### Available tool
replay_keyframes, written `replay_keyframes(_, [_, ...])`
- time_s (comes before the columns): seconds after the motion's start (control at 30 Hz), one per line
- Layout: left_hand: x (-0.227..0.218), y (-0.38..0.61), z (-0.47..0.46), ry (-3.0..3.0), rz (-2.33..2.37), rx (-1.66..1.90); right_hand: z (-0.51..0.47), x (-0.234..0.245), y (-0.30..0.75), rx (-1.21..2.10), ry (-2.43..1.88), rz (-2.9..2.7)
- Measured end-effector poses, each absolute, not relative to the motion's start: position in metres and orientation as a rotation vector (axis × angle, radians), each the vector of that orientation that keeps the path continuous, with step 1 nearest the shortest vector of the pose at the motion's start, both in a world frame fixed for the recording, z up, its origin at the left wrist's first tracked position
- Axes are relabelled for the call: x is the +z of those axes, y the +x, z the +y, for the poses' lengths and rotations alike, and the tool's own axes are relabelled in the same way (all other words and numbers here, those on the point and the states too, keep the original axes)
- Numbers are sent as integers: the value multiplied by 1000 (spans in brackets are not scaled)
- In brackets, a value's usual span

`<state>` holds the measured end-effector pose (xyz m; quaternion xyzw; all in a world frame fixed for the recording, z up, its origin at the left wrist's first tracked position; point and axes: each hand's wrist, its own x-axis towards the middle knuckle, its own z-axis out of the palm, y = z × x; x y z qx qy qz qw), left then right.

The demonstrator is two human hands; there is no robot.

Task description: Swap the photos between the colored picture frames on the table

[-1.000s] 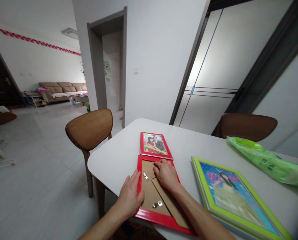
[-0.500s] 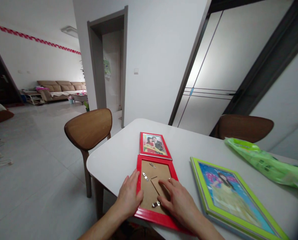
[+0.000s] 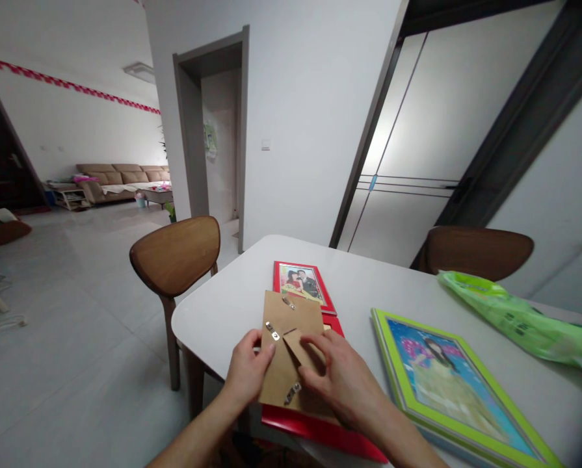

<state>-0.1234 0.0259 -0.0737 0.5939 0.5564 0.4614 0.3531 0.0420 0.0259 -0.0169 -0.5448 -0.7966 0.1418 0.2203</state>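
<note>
A brown backing board [image 3: 283,374] with metal clips and a folding stand flap is raised above a red picture frame [image 3: 315,434] that lies face down. Along the board's left edge, my left hand [image 3: 248,365] is closed, thumb on top. My right hand [image 3: 339,377] grips the board on its right side, with fingers at the stand flap. The board and my hands hide most of the red frame beneath. Just beyond the board lies a second red frame with a picture of two people [image 3: 303,281], its near edge partly covered.
To the right on the white table [image 3: 359,279] lies a green frame with a portrait [image 3: 441,377]. A green plastic bag [image 3: 519,318] rests at the far right. Wooden chairs stand at the left [image 3: 178,253] and at the back right [image 3: 480,252].
The backing board has come up out of the red frame, lifted and shifted slightly left by both hands. My left hand has moved from the frame's edge to the board's edge.
</note>
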Motion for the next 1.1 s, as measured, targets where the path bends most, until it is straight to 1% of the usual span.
replay_keyframes(0.1, [-72,-141,29,1378,1437,1218,30,-24,52,415,-1484,-2120])
replay_keyframes(0.23, [-74,-186,29,1265,1509,1220,44,-51,84,254,-1800,-2063])
replay_keyframes(0.33, [-81,-215,30,1244,1603,1194,48,-70,99,226,-1966,-2090])
replay_keyframes(0.5, [-91,-238,37,1342,1785,1118,50,-75,96,302,-1967,-2025])
replay_keyframes(0.57, [-90,-241,40,1418,1874,1092,51,-71,95,421,-1962,-1882])
replay_keyframes(0.6, [-88,-241,41,1462,1913,1084,51,-68,95,544,-1938,-1774])
replay_keyframes(0.67, [-80,-235,40,1559,1962,1088,48,-61,95,915,-1798,-1502])
replay_keyframes(0.73, [-69,-217,37,1665,1959,1110,43,-54,95,1292,-1558,-1198])
replay_keyframes(0.8, [-58,-186,28,1779,1893,1127,37,-46,93,1496,-1352,-963])
replay_keyframes(0.87, [-50,-146,16,1906,1752,1105,32,-40,89,1540,-1254,-852])
replay_keyframes(0.97, [-47,-86,-3,2189,1295,1011,29,-34,85,1499,-1219,-881])
replay_keyframes(1.1, [-46,-55,-11,2313,1132,1111,35,-35,85,1381,-1298,-1038])
